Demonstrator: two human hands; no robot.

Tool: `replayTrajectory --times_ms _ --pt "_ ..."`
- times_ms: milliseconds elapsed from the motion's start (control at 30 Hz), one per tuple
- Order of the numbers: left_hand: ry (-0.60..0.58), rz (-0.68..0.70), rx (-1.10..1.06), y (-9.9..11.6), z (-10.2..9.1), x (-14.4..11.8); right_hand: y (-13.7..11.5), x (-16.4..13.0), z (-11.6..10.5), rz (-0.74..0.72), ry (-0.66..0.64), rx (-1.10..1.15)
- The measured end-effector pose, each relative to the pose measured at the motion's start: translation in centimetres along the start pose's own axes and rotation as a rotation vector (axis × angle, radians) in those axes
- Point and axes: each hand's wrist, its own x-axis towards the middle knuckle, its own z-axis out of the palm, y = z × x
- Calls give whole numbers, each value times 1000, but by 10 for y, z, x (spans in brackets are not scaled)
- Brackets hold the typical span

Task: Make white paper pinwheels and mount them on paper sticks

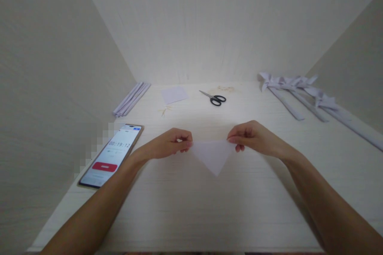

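Observation:
A piece of white paper folded into a triangle hangs point-down over the table, its long straight edge at the top. My left hand pinches its left corner between thumb and fingers. At the right corner, my right hand has a similar pinch. Beyond the hands lies a pair of scissors with black handles, blades pointing to the back left. A flat sheet of white paper rests to the left of the scissors.
A phone showing a timer lies by my left forearm. Rolled paper sticks are stacked at the back left. Several paper flowers on stems lie at the back right. Thin pale strands sit near the sheet. Walls enclose the table.

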Motion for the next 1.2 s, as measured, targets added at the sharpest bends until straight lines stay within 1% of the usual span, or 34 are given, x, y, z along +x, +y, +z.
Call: replayTrajectory --times_ms 100,233,333,400,467,567,667,733,833,967,1100,1200 --pt "5 -10 20 5 0 0 -2 0 4 28 -31 -37" --pt "-9 -2 105 18 4 3 -4 -1 6 39 -5 -49" --pt "35 38 355 30 10 7 -5 -2 8 37 4 -60" --pt "65 68 554 36 14 10 -6 -2 10 54 -11 -91" --pt "67 95 697 40 18 14 -6 -2 11 64 -40 -123" --pt "56 113 826 41 23 19 -8 -3 12 61 -78 -136" --pt "81 104 905 38 27 22 -10 -3 12 65 -84 -138" --pt "99 110 919 35 28 23 -11 -3 11 66 -86 -147" --pt "89 152 863 32 29 24 -11 -2 10 70 -105 -154" --pt "53 196 727 30 27 27 -8 -2 8 74 -154 -161" --pt "-16 200 563 28 24 27 -7 -2 8 43 -173 -156" --pt "-43 194 470 26 22 27 -6 -1 8 35 -176 -142"
